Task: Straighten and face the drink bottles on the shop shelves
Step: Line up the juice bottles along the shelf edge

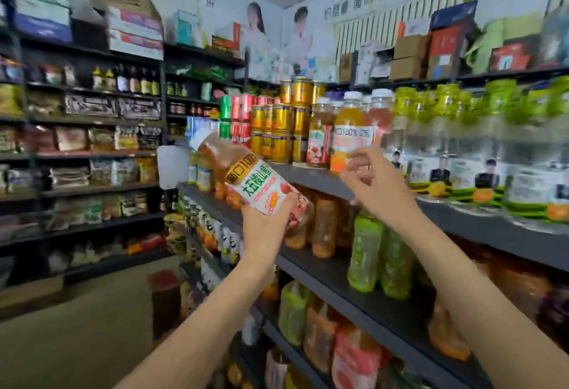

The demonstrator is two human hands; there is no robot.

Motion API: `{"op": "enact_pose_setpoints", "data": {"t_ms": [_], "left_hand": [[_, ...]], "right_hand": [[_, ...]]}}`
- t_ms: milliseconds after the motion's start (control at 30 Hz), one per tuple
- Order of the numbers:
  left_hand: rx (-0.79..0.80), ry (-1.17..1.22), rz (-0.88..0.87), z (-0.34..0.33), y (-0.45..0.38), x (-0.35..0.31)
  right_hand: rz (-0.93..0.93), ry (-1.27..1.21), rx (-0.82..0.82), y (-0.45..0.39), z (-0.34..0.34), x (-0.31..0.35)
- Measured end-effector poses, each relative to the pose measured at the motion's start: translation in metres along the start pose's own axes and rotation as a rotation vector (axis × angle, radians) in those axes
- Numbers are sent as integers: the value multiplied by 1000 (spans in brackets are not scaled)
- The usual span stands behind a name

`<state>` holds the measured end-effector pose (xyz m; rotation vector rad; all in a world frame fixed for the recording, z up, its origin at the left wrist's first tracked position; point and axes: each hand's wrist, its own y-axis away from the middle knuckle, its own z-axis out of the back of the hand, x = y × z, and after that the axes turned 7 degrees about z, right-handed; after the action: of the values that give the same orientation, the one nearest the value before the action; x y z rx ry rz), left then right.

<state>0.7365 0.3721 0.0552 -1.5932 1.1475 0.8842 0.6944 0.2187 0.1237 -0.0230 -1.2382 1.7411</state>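
- Up at the top shelf [308,174] of the drinks rack, the left hand [264,222] grips a brown juice bottle [246,177] round its lower half, fingers curled over the foot of the white label.
- That bottle is off the shelf and tilted, white cap up and to the left, label towards the camera; held so, the print can be read, likely so that it can be set down facing outwards.
- The right hand [374,180] is raised just in front of the standing orange juice bottle [349,136], fingers spread and loosely bent, gripping nothing; whether a fingertip touches the label I cannot tell, as this part is blurred.
- My reading is that it is there to steady or turn that bottle, or to clear a slot for the held one.
- Beside it stand a red-labelled bottle [318,139] and stacked gold cans [281,130], upright near the shelf's front edge.
- One shelf down, green bottles [366,253] and amber bottles [324,228] stand in rows, not yet attended to.
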Motion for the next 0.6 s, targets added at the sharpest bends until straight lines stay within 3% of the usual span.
{"op": "enact_pose_setpoints", "data": {"t_ms": [167,233,333,433,600], "left_hand": [[86,-93,-177,24,-116,-5],[90,-103,-237,23,-164,0],[146,-127,-284,8,-231,3],[279,-212,-222,-11,-287,5],[490,-595,-279,-38,-351,6]], "right_hand": [[110,172,229,-83,-86,8],[128,254,231,-107,-115,3],[101,354,82,-131,-138,-25],[-37,461,-115,-151,-143,-58],[-201,610,-309,-194,-155,-91]]}}
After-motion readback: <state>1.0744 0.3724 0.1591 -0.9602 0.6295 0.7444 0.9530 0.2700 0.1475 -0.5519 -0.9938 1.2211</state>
